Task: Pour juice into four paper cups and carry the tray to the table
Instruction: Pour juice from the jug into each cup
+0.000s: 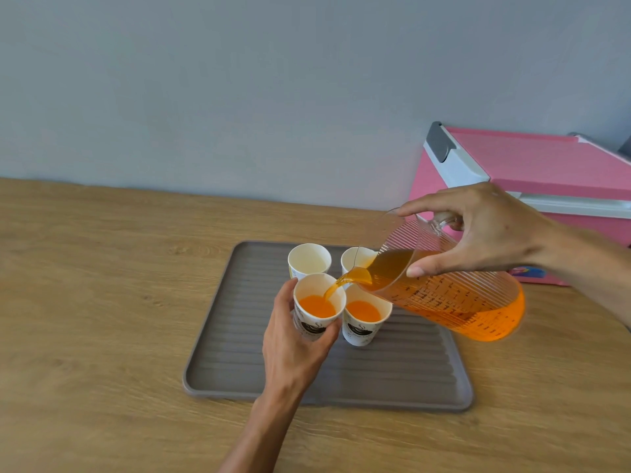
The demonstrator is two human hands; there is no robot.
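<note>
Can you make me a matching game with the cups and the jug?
Things:
1. far left cup
2. near left cup
3. near right cup
4. jug

States:
A. tilted in the right hand
B. no juice inside
C. juice streaming in, held by the left hand
D. has juice, nobody touching it

Pairs: 1-B, 2-C, 3-D, 4-A
</note>
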